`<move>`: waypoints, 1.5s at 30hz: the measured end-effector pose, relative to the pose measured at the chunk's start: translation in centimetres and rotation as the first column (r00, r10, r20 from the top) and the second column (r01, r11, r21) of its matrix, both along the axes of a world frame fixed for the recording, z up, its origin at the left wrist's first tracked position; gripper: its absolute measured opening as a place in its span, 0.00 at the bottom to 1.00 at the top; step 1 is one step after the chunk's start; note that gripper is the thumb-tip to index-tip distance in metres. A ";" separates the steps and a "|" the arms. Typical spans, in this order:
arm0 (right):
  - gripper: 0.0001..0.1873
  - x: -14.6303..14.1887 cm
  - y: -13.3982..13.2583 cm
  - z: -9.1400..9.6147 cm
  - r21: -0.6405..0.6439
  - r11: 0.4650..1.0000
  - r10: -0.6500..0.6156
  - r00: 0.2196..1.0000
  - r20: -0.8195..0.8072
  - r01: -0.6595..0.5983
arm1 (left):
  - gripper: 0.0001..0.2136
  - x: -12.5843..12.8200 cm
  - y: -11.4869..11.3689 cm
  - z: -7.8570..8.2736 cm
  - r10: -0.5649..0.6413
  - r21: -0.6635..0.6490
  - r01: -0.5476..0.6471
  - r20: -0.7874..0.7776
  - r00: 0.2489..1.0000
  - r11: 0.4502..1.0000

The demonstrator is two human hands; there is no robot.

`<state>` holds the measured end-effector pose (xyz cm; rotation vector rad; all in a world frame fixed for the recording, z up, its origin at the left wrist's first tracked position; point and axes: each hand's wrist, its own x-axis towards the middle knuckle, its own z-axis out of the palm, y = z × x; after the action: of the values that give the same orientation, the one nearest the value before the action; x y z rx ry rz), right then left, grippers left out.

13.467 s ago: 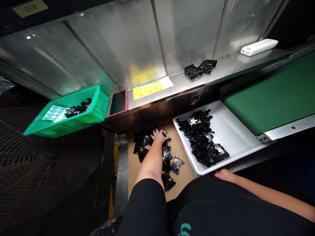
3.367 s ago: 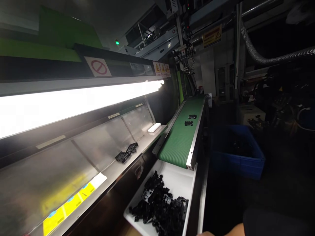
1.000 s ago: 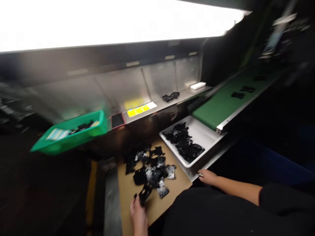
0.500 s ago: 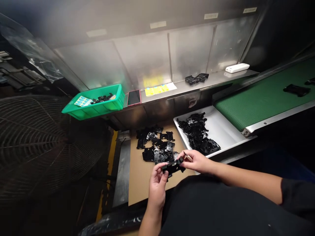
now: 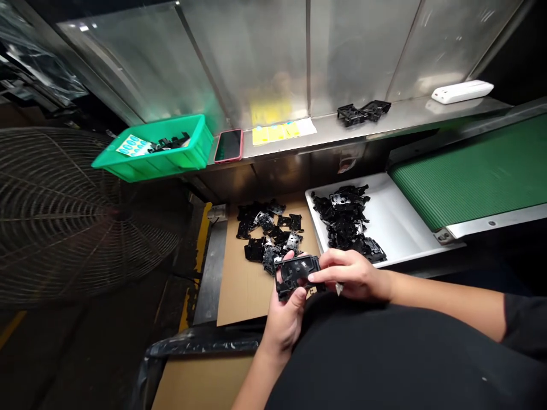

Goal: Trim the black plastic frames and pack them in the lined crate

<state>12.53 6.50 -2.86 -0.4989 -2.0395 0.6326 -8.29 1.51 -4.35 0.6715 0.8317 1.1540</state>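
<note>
Both hands hold one black plastic part (image 5: pixel 298 271) just above my lap. My left hand (image 5: pixel 285 316) grips its lower left side with fingers closed round it. My right hand (image 5: pixel 351 274) pinches its right edge, and a small pale tip pokes out below that hand. Just beyond the hands, several black parts (image 5: pixel 267 230) lie loose on a cardboard sheet (image 5: pixel 241 282). A white tray (image 5: pixel 397 219) to the right holds another pile of black parts (image 5: pixel 346 222).
A green conveyor belt (image 5: pixel 470 173) ends over the tray. The steel shelf (image 5: pixel 405 117) carries two black parts (image 5: pixel 363 112), a white device (image 5: pixel 461 91), yellow labels (image 5: pixel 277 132) and a pink-cased phone (image 5: pixel 228 146). A green bin (image 5: pixel 156 154) and a fan grille (image 5: pixel 64 216) are left.
The view has tilted down and nearer. My hands have drawn the black part closer to my body and turned it flatter towards me; both hands still grip it.
</note>
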 end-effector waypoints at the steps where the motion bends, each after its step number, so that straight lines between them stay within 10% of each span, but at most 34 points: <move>1: 0.22 0.3 0.1 0.3 -0.022 1.000 0.020 1.000 0.016 -0.020 | 0.41 0.2 0.2 0.2 0.015 -0.006 -0.015 -0.002 1.000 1.000; 9: 0.17 2.2 2.9 2.0 -0.465 0.883 -0.076 0.997 -0.011 0.063 | 0.37 0.4 1.5 0.6 -0.118 -0.152 0.114 -0.019 0.993 0.982; 16: 0.11 2.1 6.4 1.4 -0.744 0.653 0.276 0.959 0.059 -0.142 | 0.24 2.5 2.6 0.3 -0.246 -0.324 0.241 0.027 0.969 0.915; 24: 0.13 1.6 3.9 -1.3 -0.797 0.583 -0.206 0.978 0.043 0.158 | 0.38 2.4 1.9 -0.2 0.010 -0.230 0.014 0.103 0.995 0.973; 30: 0.18 0.3 1.6 -0.2 -0.765 0.631 -0.154 0.987 0.038 0.128 | 0.48 2.8 1.3 -0.2 0.183 -0.110 -0.178 0.031 0.983 0.978; 36: 0.30 1.4 1.7 1.8 -0.600 0.797 -0.016 0.996 0.090 0.067 | 0.43 2.1 0.5 -0.6 0.246 -0.007 -0.246 -0.021 0.969 0.969; 45: 0.09 0.0 -0.7 4.4 -0.243 0.954 -0.097 0.949 0.300 0.175 | 0.53 1.2 -1.4 -0.5 0.216 0.067 -0.212 -0.073 0.974 0.975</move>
<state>12.55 5.81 1.51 -0.9308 -2.1736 0.7928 -7.09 0.16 -4.84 0.6922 0.9592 1.3570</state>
